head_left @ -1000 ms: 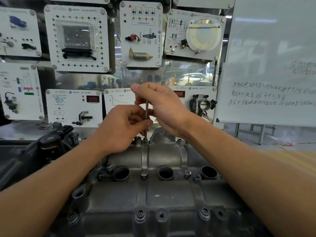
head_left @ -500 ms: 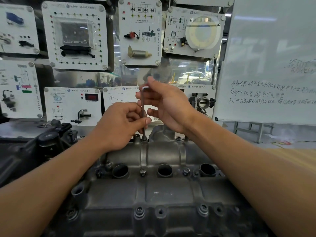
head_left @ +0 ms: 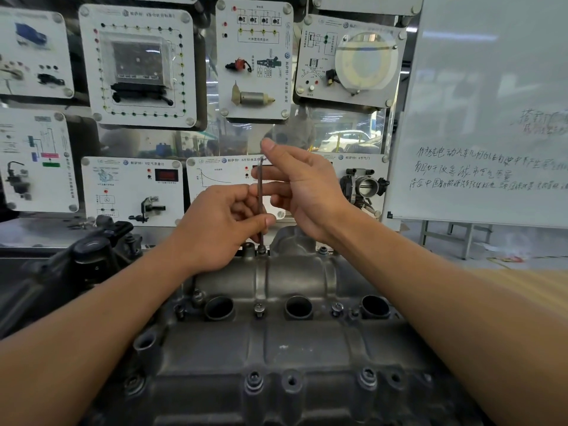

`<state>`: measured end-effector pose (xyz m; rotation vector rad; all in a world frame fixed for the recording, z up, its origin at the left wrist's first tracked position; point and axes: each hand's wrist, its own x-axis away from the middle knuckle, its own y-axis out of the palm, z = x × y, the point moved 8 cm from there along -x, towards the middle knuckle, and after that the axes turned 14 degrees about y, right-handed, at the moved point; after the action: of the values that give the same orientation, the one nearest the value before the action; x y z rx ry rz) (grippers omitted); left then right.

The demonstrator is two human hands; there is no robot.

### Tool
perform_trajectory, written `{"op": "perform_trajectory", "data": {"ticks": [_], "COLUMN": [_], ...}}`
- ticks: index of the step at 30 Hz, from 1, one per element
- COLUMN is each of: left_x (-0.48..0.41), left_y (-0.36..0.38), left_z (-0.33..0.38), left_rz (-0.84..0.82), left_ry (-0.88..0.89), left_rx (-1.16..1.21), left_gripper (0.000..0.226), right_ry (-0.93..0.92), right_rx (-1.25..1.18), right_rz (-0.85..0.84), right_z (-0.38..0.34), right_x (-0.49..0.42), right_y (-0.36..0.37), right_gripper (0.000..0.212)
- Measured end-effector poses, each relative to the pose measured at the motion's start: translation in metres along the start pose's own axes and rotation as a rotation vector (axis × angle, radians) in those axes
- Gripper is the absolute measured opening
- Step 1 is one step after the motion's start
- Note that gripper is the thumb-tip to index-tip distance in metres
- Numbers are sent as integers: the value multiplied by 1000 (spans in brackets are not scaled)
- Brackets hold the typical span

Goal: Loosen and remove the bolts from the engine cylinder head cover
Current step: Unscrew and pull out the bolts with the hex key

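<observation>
A grey metal cylinder head cover [head_left: 276, 352] fills the lower middle of the head view. A thin hex key [head_left: 260, 192] stands upright with its tip in a bolt [head_left: 261, 249] on the cover's far edge. My left hand [head_left: 215, 229] pinches the key's lower shaft between thumb and fingers. My right hand [head_left: 302, 186] holds the key's bent top end, thumb up, fingers spread. More bolts sit in the cover: one in the middle row [head_left: 259, 309], another to its right [head_left: 337, 308], and two along the near edge [head_left: 254, 378] [head_left: 368, 375].
Three round plug wells [head_left: 297, 306] open across the cover's middle. A black engine part [head_left: 92, 250] stands at the left. White training panels [head_left: 138, 66] hang behind the engine, and a whiteboard [head_left: 491, 112] stands at the right.
My right hand has turned the key's top end round, with its thumb now pointing up and fingers opened out. My left hand has stayed on the shaft.
</observation>
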<state>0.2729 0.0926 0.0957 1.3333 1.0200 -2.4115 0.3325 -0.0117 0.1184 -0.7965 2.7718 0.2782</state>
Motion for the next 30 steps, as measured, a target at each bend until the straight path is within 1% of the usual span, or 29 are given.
{"op": "perform_trajectory", "data": {"ticks": [4,8,10,12,16,17,21,26,30], "left_x": [0,0,0,1,2,2,2,3,4], "left_y": [-1,-1,-1,-1,0,0,0,-1,-1], "left_z": [-2,-3,-3,-3,-4,-4,-6,-7,-5], "left_rz": [3,5,8,8,18,18,6,5,5], "left_ry": [-12,-31,-40,-48,-67,-73,-80,-93,-99], "left_rx": [13,5,12,11,24,26,21,5,23], "left_gripper": [11,13,14,15,18,19,18,18,18], "right_ry": [-69,-163,-203,-220,-155,-135,-90,16,88], "right_rx": [-23,62,108,150,231,241,251,133,89], "right_rz": [35,105,123,128,43,17,-75,-182,-258], "right_z": [-3,-7,-10,-13,-14,-14,-13,-6,-1], "right_x": [3,7,9,10,9,8,9,11,12], "right_y": [-3,-3,-2,-1,6,8,19,26,28], "right_gripper": [16,30,32,29,7,8,23,28,32]}}
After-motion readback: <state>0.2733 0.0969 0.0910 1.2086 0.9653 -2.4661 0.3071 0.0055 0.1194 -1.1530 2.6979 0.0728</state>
